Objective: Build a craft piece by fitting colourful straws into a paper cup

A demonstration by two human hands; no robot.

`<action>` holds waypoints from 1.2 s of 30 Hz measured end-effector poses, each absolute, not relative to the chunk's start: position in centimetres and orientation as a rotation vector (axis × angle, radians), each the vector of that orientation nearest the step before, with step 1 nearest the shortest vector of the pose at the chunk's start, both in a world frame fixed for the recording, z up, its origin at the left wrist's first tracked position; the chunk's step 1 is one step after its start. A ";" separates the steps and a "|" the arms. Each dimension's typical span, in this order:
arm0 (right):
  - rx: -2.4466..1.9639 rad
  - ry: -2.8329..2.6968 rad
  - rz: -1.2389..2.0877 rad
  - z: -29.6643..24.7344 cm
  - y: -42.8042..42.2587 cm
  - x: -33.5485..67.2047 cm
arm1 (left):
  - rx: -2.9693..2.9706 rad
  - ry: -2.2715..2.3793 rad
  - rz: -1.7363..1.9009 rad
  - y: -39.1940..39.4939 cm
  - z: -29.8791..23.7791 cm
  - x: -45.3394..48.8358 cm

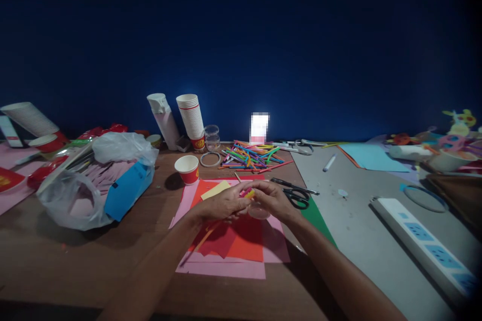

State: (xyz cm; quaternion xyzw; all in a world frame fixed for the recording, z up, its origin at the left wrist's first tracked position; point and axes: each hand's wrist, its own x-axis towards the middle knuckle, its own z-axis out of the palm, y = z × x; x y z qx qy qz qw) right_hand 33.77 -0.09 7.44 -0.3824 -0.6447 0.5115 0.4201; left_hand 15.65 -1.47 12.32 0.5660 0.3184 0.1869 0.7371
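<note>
Over the red paper [244, 234], the left hand [225, 203] and right hand [274, 201] pinch a small pink-and-yellow piece [249, 193], which could crumple if squeezed hard.

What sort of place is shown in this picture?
Probably a craft work table: colourful sticks lie in a pile, black-handled scissors rest nearby, and sheets of coloured paper are spread beneath the hands.

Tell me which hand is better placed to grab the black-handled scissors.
Probably the right hand: the black-handled scissors lie close beside it, on its own side, while the left hand sits farther away.
</note>
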 end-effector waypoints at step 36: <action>-0.974 -1.550 1.349 8.0 -0.3 33.5 | 1.403 0.897 0.506 -1.0 12.0 16.0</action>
